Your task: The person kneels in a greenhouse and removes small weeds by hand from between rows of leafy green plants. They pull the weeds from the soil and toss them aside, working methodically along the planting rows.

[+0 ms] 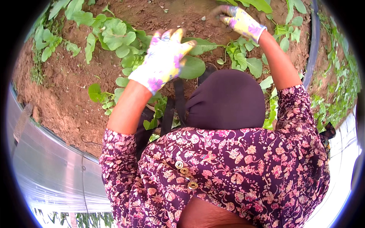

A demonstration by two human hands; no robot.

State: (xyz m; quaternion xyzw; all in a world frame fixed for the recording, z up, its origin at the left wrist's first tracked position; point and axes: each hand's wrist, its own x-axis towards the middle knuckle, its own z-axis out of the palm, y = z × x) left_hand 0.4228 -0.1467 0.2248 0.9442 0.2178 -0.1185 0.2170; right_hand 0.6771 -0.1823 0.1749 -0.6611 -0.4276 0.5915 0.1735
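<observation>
My left hand, in a white and yellow glove with a purple flower print, is over a broad-leaved green plant. Its fingers are spread and a little blurred, with no object seen in them. Large leaves stick out beside and beneath its thumb side. My right hand wears a matching glove and reaches over bare brown soil farther out. Motion blurs its fingertips, so whether they pinch anything is not visible. Below its wrist grows another leafy plant.
A dark hose or pipe runs along the right, with low greenery beyond it. Plastic sheeting borders the soil at lower left. My knee in dark cloth is between the arms, near dark straps.
</observation>
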